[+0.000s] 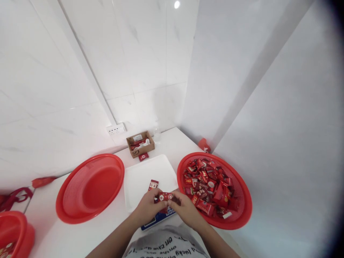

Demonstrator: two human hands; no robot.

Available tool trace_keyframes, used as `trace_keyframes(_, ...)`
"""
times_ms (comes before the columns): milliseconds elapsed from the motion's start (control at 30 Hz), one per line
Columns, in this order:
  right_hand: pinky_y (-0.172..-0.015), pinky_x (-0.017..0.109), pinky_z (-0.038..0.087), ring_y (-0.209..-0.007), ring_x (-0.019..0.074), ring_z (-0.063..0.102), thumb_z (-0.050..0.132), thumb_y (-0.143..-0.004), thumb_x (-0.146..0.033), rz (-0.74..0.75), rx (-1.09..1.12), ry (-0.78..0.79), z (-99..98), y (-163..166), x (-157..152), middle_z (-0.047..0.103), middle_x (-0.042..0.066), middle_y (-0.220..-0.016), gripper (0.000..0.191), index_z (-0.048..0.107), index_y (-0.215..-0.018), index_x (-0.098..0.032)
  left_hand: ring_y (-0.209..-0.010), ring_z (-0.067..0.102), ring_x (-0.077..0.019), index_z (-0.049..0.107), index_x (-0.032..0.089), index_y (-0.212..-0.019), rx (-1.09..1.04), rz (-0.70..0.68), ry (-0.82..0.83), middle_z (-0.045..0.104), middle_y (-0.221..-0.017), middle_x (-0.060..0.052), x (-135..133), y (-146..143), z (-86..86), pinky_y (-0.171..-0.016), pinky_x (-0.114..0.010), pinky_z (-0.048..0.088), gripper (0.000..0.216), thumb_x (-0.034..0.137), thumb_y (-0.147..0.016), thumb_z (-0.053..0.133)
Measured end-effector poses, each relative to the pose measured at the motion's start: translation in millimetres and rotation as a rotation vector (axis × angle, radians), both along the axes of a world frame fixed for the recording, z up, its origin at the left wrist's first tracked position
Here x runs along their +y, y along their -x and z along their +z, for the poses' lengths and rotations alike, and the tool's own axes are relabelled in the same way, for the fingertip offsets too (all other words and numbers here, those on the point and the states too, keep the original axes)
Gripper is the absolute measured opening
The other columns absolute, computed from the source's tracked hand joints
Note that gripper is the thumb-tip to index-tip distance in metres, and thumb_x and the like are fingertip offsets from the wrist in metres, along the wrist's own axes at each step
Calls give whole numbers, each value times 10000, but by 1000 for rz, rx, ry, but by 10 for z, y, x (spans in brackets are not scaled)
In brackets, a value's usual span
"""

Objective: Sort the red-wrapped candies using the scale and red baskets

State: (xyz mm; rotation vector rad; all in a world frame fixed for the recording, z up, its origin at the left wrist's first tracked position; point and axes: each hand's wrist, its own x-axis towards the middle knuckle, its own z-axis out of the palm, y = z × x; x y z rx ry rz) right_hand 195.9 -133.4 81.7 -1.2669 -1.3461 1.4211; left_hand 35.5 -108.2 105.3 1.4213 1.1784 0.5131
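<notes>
My left hand and my right hand meet in front of my body, fingers pinched on a red wrapped packet with white flower prints. They hold it over the near edge of a weighing scale with a white platform. Part of the scale's blue keypad panel shows below my hands. On the platform, just beyond my left hand, lies another red packet with a white label. My fingers partly cover the held packet.
A red basket full of red wrapped packets stands at the right by the wall. To the left is an empty red basket. A small cardboard box sits behind the scale, and another red basket is at the lower left.
</notes>
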Motion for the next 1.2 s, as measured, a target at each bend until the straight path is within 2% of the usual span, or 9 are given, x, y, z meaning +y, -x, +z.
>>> trace_keyframes(167, -621, 255, 377, -661, 139, 472, 530, -754, -295, 23, 22, 19, 63, 6, 4, 543, -8, -691, 153, 578, -778, -152, -708, 531, -165, 573, 152, -839, -74, 5, 61, 606, -740, -4, 6, 10, 23, -651, -271, 399, 266, 370, -697, 628)
trace_keyframes(267, -608, 252, 381, -642, 135, 470, 532, -771, -374, 36, 55, 26, 63, -3, 5, 531, -15, -667, 218, 558, -754, -158, -765, 559, -189, 577, 142, -894, -204, -1, 146, 633, -793, -29, -3, 12, 39, -697, -296, 422, 336, 399, -688, 648)
trace_keyframes(433, -708, 289, 428, -762, 166, 529, 498, -811, -452, 105, 36, -60, -2, 10, -20, 603, 34, -843, 324, 571, -924, -156, -825, 581, -206, 595, 133, -938, -411, 45, 180, 656, -865, -58, -30, -38, 54, -798, -336, 425, 382, 416, -690, 659)
trace_keyframes(500, -744, 309, 435, -809, 186, 545, 498, -814, -459, 142, 18, -86, -36, 26, -42, 617, 51, -889, 355, 573, -979, -154, -796, 581, -199, 610, 129, -919, -390, 64, 173, 659, -841, -57, -48, -72, 56, -782, -327, 425, 380, 417, -680, 669)
trace_keyframes(600, -717, 312, 445, -792, 198, 560, 496, -807, -484, 150, -4, -74, -61, 45, -70, 625, 57, -835, 371, 593, -893, -136, -754, 575, -183, 620, 131, -921, -380, 63, 191, 658, -805, -45, -88, -113, 50, -737, -305, 425, 382, 424, -680, 668)
trace_keyframes(733, -639, 287, 441, -693, 172, 551, 484, -804, -499, 160, 28, -60, -22, 52, -92, 615, 44, -744, 387, 598, -821, -130, -743, 562, -169, 612, 145, -932, -400, 68, 224, 647, -808, -35, -144, -126, 10, -738, -304, 422, 396, 487, -735, 587)
trace_keyframes(867, -604, 268, 425, -631, 148, 520, 511, -790, -474, 152, 32, -39, 24, 49, -102, 600, 24, -684, 360, 602, -768, -127, -712, 527, -153, 580, 155, -836, -330, 132, 257, 600, -735, -6, -160, -110, -23, -721, -293, 407, 415, 557, -747, 526)
trace_keyframes(1100, -575, 240, 397, -629, 141, 507, 548, -776, -372, 186, 8, -40, 9, 50, -123, 592, 9, -671, 272, 631, -778, -112, -667, 440, -124, 474, 170, -733, -146, 25, 28, 468, -663, 38, -144, -89, 19, -634, -243, 358, 361, 526, -747, 535)
trace_keyframes(1200, -573, 232, 397, -631, 138, 509, 542, -775, -339, 214, -19, -54, 3, 45, -145, 594, 5, -670, 241, 634, -767, -117, -646, 408, -113, 464, 170, -723, -72, -32, -11, 437, -647, 48, -130, -53, 31, -609, -230, 335, 355, 519, -759, 521)
